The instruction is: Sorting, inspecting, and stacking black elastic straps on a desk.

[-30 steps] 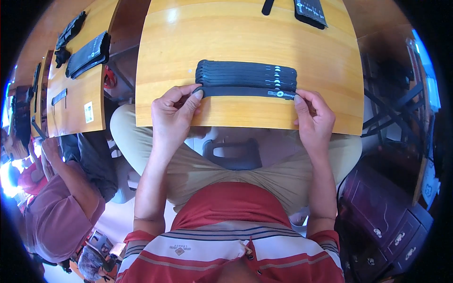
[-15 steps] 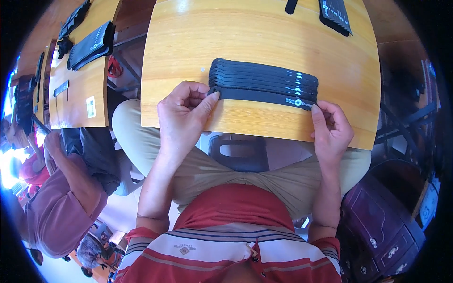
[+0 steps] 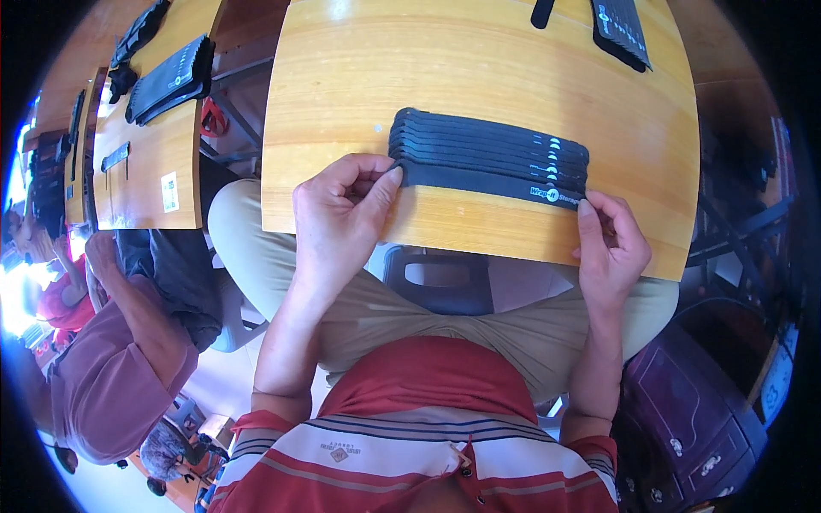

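Observation:
On the wooden table (image 3: 342,85) lies a row of overlapping black straps (image 3: 487,141), fanned so that each one's edge shows, with small white marks toward their right ends. The nearest black strap (image 3: 479,181) lies along the front of the row and carries white print near its right end. My left hand (image 3: 346,201) pinches this strap's left end between thumb and fingers. At the other end, my right hand (image 3: 609,244) has its thumb and forefinger closed on the right corner.
Another stack of black straps (image 3: 622,34) lies at the table's far right, beside a single dark strap (image 3: 541,13). On a neighbouring table to the left are more black straps (image 3: 171,79). A co-worker (image 3: 120,368) sits at the left, and a dark drawer cabinet (image 3: 693,410) stands at the right.
The whole view has shifted slightly, so table, straps and hands appear a little farther right. Both hands keep their pinch on the front strap's ends; the left thumb now covers more of its left tip.

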`<state>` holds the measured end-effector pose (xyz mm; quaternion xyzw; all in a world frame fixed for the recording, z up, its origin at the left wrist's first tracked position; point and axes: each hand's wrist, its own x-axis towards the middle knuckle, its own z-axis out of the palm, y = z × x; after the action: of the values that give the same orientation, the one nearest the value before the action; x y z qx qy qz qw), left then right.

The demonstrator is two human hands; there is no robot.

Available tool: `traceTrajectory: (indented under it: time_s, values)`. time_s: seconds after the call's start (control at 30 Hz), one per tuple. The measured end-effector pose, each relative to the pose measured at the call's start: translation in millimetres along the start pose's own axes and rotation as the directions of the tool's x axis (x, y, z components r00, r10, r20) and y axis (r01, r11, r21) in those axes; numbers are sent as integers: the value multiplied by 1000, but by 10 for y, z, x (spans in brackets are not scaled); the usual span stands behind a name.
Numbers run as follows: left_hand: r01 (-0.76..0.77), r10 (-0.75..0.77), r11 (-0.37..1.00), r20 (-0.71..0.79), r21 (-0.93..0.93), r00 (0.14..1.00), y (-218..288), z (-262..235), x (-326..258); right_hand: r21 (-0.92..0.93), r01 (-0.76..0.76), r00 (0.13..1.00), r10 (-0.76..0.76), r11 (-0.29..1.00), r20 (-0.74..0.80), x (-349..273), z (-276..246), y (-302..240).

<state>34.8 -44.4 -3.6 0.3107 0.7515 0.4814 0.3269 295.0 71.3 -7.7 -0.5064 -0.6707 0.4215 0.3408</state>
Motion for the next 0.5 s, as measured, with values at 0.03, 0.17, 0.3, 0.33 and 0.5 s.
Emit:
traceTrajectory:
  time_s: [0.03, 0.17, 0.3, 0.33, 0.5]
  values:
    - [1, -1, 1000, 0, 0, 1000, 4, -2, 3, -1, 12, 1000, -12, 1000, -2, 1, 0, 8]
    - [17, -17, 999, 18, -51, 1000, 3, -9, 11, -16, 35, 999, -35, 999, -4, 5, 2, 2]
    - [-16, 16, 1000, 6, -10, 1000, -29, -6, 32, 5, 11, 1000, -11, 1000, -11, -1, 2, 8]
    - [-15, 16, 1000, 5, -9, 1000, -27, -5, 33, 2, 20, 1000, -20, 1000, -14, 1, 5, 8]
    - [21, -21, 1000, -14, -21, 1000, -23, 7, 37, -37, 21, 1000, -21, 999, -9, 1, -1, -3]
